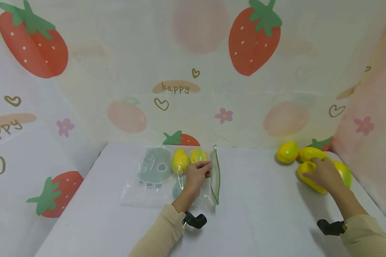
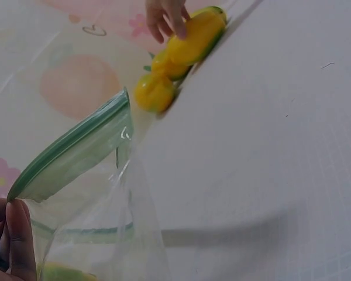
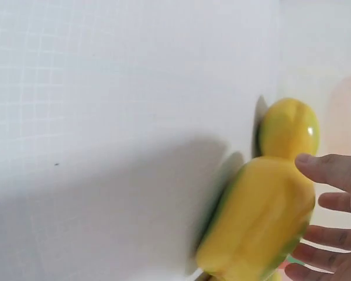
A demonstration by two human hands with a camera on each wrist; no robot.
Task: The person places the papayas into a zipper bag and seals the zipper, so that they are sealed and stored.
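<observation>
The long yellow fruit lies under the right hand, whose fingers are spread and slightly bent around it without closing; whether they touch its skin I cannot tell. Crowded about that hand are three more yellow fruits: one beyond it to the left, one just past its knuckles and one at its right. Well to the left, the left hand pinches the clear bag near its green zip edge, with two fruits, one and another, in the bag just beyond that hand. Under both hands is the white counter, with a strawberry-print cloth behind it. A smooth fruit could slip or roll if the right hand took it off-centre, and a nudge might scatter its close neighbours; the thin bag could sag shut if the left hand's pinch loosened. The left wrist view shows the thumb on the bag's edge and the mouth gaping, which the head view barely gives; the right wrist view alone reveals the gaps between the right hand's fingers.
</observation>
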